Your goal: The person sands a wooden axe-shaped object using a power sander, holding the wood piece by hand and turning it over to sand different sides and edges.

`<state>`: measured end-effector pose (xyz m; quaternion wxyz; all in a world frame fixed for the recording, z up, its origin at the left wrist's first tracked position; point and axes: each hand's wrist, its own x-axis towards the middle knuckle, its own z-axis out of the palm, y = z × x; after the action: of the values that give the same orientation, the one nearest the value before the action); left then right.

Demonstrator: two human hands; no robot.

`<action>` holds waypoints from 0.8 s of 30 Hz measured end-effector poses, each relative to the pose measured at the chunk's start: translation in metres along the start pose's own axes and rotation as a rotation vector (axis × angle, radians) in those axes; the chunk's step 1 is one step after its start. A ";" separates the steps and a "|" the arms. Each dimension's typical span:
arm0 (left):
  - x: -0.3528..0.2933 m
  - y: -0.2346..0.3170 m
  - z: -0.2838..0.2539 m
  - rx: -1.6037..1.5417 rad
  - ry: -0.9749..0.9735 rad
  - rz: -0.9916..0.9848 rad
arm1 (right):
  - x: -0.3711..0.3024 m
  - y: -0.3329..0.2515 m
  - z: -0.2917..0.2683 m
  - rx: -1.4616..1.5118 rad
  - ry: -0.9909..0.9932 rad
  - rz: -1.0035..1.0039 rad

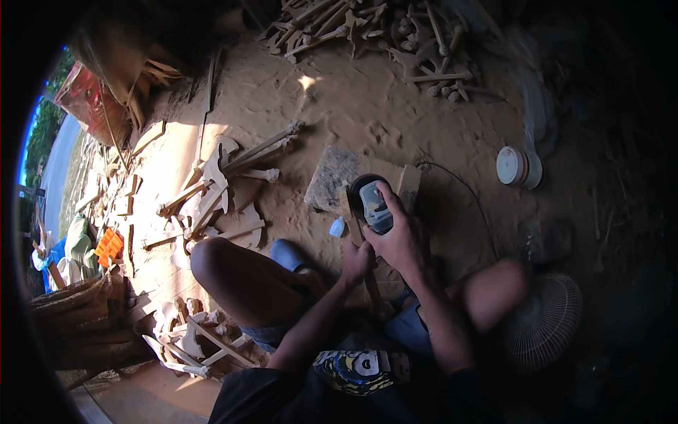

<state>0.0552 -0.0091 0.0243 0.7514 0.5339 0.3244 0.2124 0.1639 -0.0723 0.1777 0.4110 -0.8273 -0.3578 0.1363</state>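
Note:
My left hand (358, 262) is closed around a long, narrow wooden piece (349, 215) that stands between my knees. My right hand (400, 244) grips a rounded grey hand tool (373, 202) with a dark round rim, which looks like a palm sander. The tool is right beside the upper end of the wooden piece; whether they touch I cannot tell. Just beyond both hands lies a pale, worn block (332, 175). A small light-blue object (337, 227) rests on the dusty floor left of the wooden piece.
Carved wooden parts lie in heaps at the left (212, 187), far side (409, 53) and near left (187, 339). A dark cord (470, 191) curves across the floor. A white tub (511, 166) stands right; a round fan (545, 321) is by my right knee.

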 end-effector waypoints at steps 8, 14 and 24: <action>0.004 -0.003 -0.011 -0.021 0.027 -0.185 | 0.045 0.000 0.002 0.036 0.036 0.010; 0.048 0.050 -0.026 0.129 0.061 -0.026 | 0.039 0.023 -0.037 0.379 0.285 -0.088; 0.098 0.353 -0.091 1.888 0.111 0.969 | 0.002 0.039 -0.117 0.134 0.499 0.029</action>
<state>0.0688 0.2367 0.3107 -0.1480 0.9626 0.1442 0.1753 0.2450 -0.1552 0.2203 0.5385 -0.8113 -0.2237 -0.0424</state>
